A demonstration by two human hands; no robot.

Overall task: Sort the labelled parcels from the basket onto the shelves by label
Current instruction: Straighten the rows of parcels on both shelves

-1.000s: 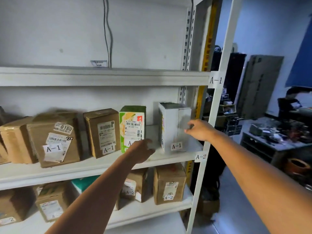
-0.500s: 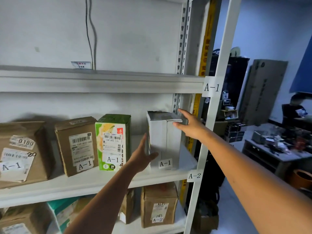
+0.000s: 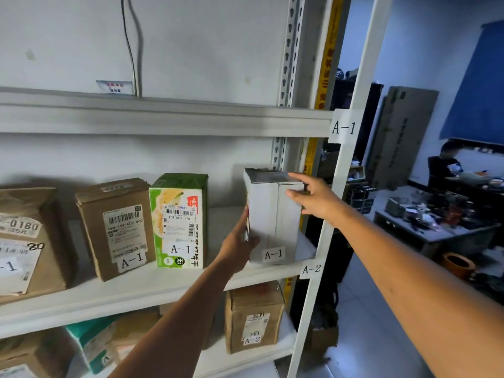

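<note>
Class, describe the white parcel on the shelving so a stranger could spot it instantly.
Start at the white shelving and find the tier carrying A-1 parcels. At its right end, beside the upright post, stands the white parcel, held between both hands. Its neighbours are brown or green; it alone is plain white.

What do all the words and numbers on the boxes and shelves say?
"A-1": paper tag on white shelf post
"A-2": lower post tag
"A-1": white cardboard box
"A-1", "159 K02 170": green printed carton
"A-1", "159-159-K02-560": tall brown cardboard box
"0180", "80": big brown box at left
"A-2": brown box below
Small print: too blurred.
</note>
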